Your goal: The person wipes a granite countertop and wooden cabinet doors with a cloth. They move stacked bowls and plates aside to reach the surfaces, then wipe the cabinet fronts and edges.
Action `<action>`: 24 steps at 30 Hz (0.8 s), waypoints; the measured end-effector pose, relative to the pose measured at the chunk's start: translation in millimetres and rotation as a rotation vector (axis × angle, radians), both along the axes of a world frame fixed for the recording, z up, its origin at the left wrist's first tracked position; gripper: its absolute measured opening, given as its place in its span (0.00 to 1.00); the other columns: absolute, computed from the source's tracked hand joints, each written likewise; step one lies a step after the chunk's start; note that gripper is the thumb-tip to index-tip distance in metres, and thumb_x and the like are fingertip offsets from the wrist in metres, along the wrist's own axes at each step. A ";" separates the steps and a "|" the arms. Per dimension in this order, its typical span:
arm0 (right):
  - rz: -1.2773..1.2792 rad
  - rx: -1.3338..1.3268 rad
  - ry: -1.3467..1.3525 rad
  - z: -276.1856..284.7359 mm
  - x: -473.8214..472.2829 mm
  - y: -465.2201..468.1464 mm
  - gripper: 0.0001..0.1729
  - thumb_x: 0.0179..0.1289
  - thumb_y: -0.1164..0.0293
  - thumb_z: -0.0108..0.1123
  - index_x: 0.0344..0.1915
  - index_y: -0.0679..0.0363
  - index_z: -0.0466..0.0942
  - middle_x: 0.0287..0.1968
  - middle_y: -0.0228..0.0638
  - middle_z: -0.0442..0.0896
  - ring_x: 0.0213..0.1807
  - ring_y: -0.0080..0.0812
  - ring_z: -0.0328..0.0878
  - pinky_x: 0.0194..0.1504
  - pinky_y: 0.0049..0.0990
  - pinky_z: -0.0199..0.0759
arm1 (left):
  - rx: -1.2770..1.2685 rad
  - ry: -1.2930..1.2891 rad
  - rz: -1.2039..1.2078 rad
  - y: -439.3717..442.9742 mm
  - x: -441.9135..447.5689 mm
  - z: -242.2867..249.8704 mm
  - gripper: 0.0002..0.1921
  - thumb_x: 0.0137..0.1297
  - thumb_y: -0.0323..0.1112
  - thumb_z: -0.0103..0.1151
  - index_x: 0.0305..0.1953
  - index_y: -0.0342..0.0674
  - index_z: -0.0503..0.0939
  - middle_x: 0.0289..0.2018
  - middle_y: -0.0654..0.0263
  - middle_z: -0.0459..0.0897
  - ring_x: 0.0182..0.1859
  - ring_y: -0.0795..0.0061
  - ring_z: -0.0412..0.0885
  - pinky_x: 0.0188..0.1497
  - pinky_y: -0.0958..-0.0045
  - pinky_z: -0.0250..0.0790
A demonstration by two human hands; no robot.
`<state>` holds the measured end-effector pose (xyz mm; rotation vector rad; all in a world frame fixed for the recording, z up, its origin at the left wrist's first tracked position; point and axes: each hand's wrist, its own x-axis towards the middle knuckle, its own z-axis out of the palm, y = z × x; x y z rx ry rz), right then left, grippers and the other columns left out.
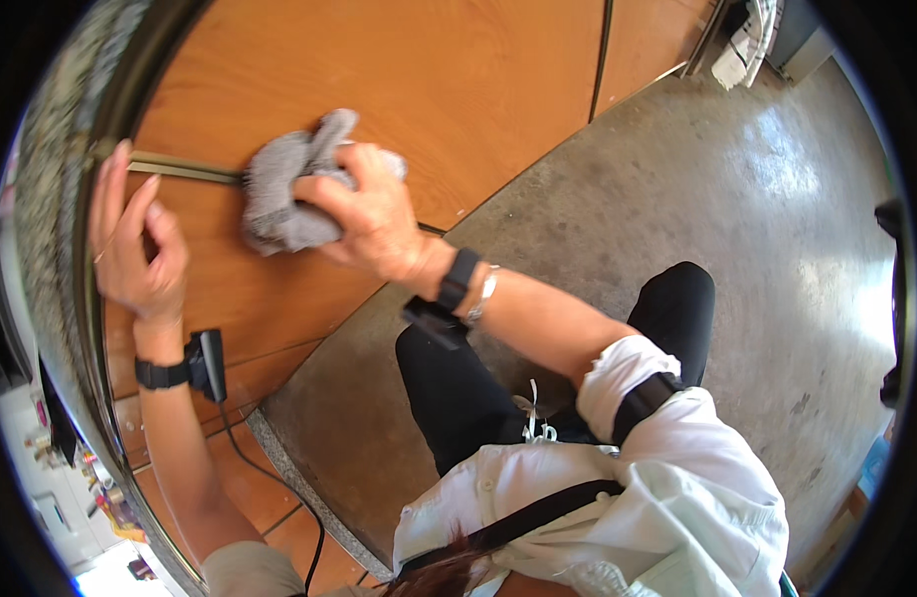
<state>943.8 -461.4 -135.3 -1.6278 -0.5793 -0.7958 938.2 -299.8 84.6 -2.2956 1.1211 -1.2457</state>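
Note:
My right hand (376, 213) grips a bunched grey cloth (283, 194) and presses it against an orange-brown wooden cabinet door (429, 82). Under the cloth runs the seam between two doors, with a metal strip (186, 168) along part of it. The lower door (205, 276) lies on the near side of that seam. My left hand (138, 239) is raised by the top edge of the cabinet, fingers extended and apart, holding nothing. Its fingertips are at the dark edge under the stone countertop (52, 201); whether they touch it I cannot tell.
A black device (208, 366) with a cable (257, 466) hangs at my left wrist. Another dark device (432, 321) sits at my right wrist. My bent knees (447, 388) are over the concrete floor (578, 216). Small items (104, 492) stand on the counter, and a white cloth (749, 52) hangs at the far right.

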 end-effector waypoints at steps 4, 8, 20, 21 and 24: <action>-0.088 0.019 -0.072 -61.7 -0.4 -0.3 0.27 0.35 0.70 0.76 0.42 0.49 0.81 0.43 0.41 0.71 0.43 0.49 0.72 0.42 0.41 0.71 | -0.009 0.078 0.058 5.4 1.3 0.0 0.11 0.64 0.18 0.51 0.46 0.33 0.80 0.56 0.45 0.80 0.59 0.44 0.78 0.63 0.53 0.70; -0.136 -0.078 0.614 -190.5 -22.0 -20.4 0.28 0.43 0.70 0.73 0.45 0.56 0.71 0.51 0.49 0.68 0.49 0.56 0.72 0.46 0.44 0.75 | 0.028 0.061 0.104 12.0 -0.7 -2.1 0.10 0.66 0.16 0.49 0.46 0.26 0.79 0.60 0.40 0.75 0.57 0.44 0.78 0.57 0.61 0.76; -0.553 0.836 0.563 -226.6 150.7 -250.6 0.30 0.64 0.64 0.52 0.60 0.74 0.65 0.50 0.54 0.76 0.52 0.47 0.73 0.61 0.39 0.64 | -0.119 0.026 0.044 22.2 -4.0 -13.2 0.09 0.67 0.17 0.54 0.47 0.24 0.78 0.61 0.44 0.76 0.27 0.80 0.78 0.15 0.87 0.58; -0.508 0.918 0.419 -223.1 148.3 -249.0 0.31 0.64 0.64 0.53 0.61 0.75 0.65 0.49 0.54 0.77 0.52 0.47 0.73 0.61 0.38 0.64 | -0.179 0.029 0.099 21.0 -5.3 -12.8 0.09 0.68 0.18 0.54 0.47 0.24 0.78 0.61 0.44 0.76 0.27 0.79 0.80 0.16 0.87 0.60; -0.662 0.860 0.731 -230.8 108.6 -170.6 0.37 0.69 0.60 0.50 0.70 0.70 0.54 0.67 0.57 0.63 0.68 0.50 0.61 0.69 0.40 0.55 | -0.115 0.076 0.122 17.0 -5.9 -7.6 0.09 0.69 0.19 0.52 0.47 0.23 0.78 0.61 0.43 0.76 0.31 0.75 0.83 0.18 0.87 0.67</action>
